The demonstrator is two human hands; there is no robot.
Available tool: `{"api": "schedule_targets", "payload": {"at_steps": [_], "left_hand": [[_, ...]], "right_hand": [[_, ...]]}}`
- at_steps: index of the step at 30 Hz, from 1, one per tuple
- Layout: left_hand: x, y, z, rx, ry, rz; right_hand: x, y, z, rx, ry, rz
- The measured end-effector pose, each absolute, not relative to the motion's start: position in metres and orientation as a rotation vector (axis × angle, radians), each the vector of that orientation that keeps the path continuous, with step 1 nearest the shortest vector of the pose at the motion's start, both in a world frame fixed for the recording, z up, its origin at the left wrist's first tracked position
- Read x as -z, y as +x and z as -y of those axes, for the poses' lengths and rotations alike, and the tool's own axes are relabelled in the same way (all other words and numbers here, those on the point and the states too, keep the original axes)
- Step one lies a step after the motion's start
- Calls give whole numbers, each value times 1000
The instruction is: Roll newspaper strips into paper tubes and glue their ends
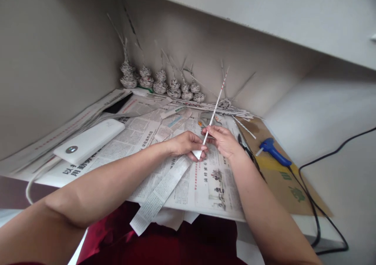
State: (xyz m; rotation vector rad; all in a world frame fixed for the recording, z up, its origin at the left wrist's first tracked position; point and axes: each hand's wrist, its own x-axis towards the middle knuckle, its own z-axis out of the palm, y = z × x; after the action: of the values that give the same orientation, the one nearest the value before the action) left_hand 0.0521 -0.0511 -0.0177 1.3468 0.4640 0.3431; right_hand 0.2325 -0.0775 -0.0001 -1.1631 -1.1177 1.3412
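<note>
A thin rolled newspaper tube (215,107) slants up and away from between my two hands. My left hand (188,144) is closed around its lower end, where the paper flares into a white unrolled tip. Higher on the tube, my right hand (221,140) pinches it between thumb and fingers. From under my left hand, a long newspaper strip (163,196) runs down over the table's front edge; whether it is joined to the tube is hidden by the fingers. Beneath both hands lie printed newspaper sheets (188,186).
Several woven paper gourds (160,82) line the back wall, beside a pile of paper tubes (235,109). A white power bank (91,139) with a cable sits left. At right, a blue glue gun (274,152) lies on brown cardboard (305,208), near dark-handled scissors (246,147).
</note>
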Motion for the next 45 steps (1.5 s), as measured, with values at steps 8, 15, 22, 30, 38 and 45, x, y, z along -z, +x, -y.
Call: {"api": "schedule_targets", "payload": {"at_steps": [8, 15, 22, 30, 38, 45], "left_hand": [[19, 54, 53, -317, 1335, -489], [14, 53, 54, -347, 1341, -518], [14, 54, 55, -369, 1333, -514], [16, 53, 54, -340, 1344, -493], [16, 53, 53, -320, 1333, -505], [14, 52, 52, -335, 1312, -496]], "right_hand": [[4, 230, 75, -1277, -1194, 1073], [3, 234, 76, -1385, -1131, 1175], [3, 233, 77, -1397, -1144, 1178], [3, 232, 76, -1300, -1154, 1125], [-1, 235, 77, -1305, -1158, 1155], [-2, 235, 79, -1441, -1122, 1180]]}}
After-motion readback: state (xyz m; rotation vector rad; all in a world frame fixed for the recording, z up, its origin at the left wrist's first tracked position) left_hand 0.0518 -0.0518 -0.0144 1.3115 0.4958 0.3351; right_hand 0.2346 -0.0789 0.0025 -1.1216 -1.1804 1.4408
